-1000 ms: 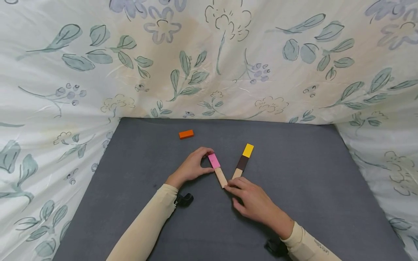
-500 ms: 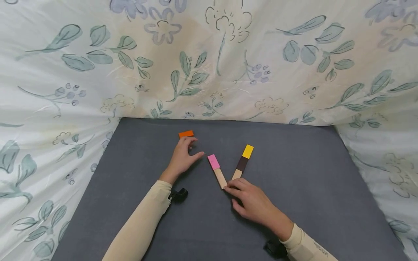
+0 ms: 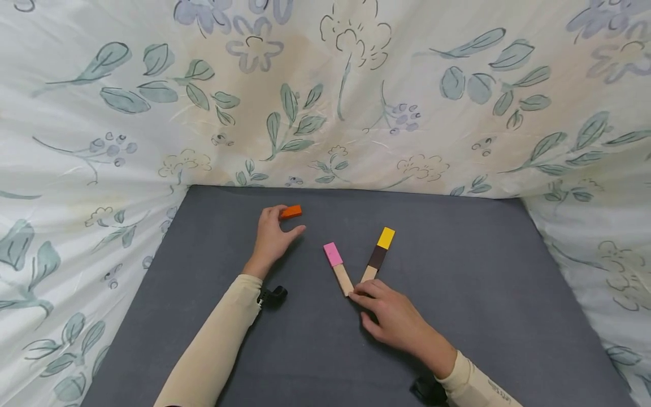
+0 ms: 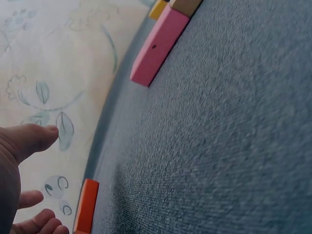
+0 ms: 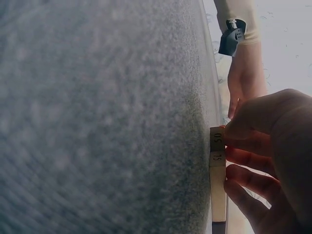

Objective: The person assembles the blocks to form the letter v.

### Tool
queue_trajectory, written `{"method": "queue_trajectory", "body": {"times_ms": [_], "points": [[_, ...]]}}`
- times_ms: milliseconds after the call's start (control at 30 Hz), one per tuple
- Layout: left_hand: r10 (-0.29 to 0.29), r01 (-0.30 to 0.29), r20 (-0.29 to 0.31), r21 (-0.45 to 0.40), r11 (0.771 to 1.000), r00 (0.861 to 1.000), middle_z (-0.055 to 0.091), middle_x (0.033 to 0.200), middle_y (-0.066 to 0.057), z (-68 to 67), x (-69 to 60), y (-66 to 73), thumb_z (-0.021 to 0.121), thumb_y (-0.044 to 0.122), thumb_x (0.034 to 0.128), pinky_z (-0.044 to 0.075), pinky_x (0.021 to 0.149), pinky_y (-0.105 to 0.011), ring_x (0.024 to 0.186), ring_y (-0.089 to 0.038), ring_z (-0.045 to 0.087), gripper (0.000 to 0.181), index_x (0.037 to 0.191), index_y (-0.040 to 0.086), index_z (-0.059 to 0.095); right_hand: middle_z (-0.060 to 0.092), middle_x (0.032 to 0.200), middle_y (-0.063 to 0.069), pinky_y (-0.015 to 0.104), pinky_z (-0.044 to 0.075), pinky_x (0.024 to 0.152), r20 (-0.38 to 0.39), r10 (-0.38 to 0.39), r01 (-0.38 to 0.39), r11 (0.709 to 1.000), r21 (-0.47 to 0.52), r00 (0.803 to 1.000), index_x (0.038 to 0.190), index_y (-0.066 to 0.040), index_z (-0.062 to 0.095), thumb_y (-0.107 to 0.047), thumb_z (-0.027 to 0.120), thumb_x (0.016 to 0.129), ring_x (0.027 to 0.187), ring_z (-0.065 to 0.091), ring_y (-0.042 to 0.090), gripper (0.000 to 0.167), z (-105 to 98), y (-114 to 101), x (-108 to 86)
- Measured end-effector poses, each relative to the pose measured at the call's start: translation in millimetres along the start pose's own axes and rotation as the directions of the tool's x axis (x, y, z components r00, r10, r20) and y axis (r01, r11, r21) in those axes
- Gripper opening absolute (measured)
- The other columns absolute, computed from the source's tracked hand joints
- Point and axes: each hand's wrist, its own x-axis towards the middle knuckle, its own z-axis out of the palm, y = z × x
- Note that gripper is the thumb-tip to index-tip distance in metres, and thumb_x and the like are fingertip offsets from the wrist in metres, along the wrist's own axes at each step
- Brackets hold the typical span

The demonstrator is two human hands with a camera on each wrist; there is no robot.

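Note:
At the back of the dark cloth lies an orange block [image 3: 292, 212]. My left hand [image 3: 270, 238] reaches its left end, thumb spread away from the fingers; whether they touch is unclear. A pink block [image 3: 333, 254] adjoins a plain wooden block [image 3: 343, 280], forming one slanted arm of a V. The other arm runs from a yellow block [image 3: 386, 238] through a dark brown block [image 3: 377, 257] to a second plain block [image 3: 369, 273]. Around the V's near point, my right hand [image 3: 399, 314] rests its fingertips on the plain blocks. Its wrist view shows printed marks on a wooden block [image 5: 218, 190].
The dark grey cloth [image 3: 473, 271] covers the work surface. A white curtain [image 3: 356, 130] with a leaf and flower print stands behind it and along both sides. A black wrist camera [image 3: 274, 297] sits at the left wrist, another camera [image 3: 427, 390] by the right.
My left hand has left the pink block and moved back and left to the orange block. The right hand has stayed at the V's near point.

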Motion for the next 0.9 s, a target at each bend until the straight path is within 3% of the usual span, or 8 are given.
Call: {"method": "queue_trajectory", "body": {"times_ms": [233,500,900], "points": [[-0.042,0.043,-0.036,0.039,0.998,0.998,0.048,0.144,-0.022,-2.2,8.7,-4.0,0.089,0.036,0.0932,0.044,0.113,-0.054,0.127,-0.039,0.050,0.075,0.150,0.002,0.055,0.065,0.132,0.001,0.040,0.061,0.088,0.009,0.003,-0.003,1.000,0.004,1.000,0.132,-0.008,0.078,-0.009,0.079,0.093,0.124,0.060,0.018,0.039,-0.4,-0.2,1.9],[-0.094,0.095,-0.021,0.032,0.995,0.995,0.048,0.144,-0.023,3.3,12.3,-7.5,0.088,0.038,0.0941,0.045,0.113,-0.055,0.126,-0.039,0.052,0.077,0.152,0.000,0.053,0.065,0.132,-0.001,0.040,0.061,0.088,0.006,0.011,-0.011,1.000,0.011,1.000,0.132,-0.008,0.079,-0.009,0.080,0.093,0.123,0.060,0.018,0.039,1.1,1.6,-1.0],[-0.125,0.127,-0.030,0.057,0.990,0.992,0.047,0.145,-0.025,8.1,22.5,-8.1,0.088,0.038,0.0940,0.043,0.116,-0.054,0.127,-0.040,0.051,0.081,0.153,-0.002,0.049,0.065,0.133,0.000,0.040,0.061,0.088,0.012,0.001,-0.001,1.000,0.013,1.000,0.134,-0.008,0.078,-0.010,0.079,0.094,0.124,0.059,0.018,0.040,0.6,2.5,-1.5]]}}
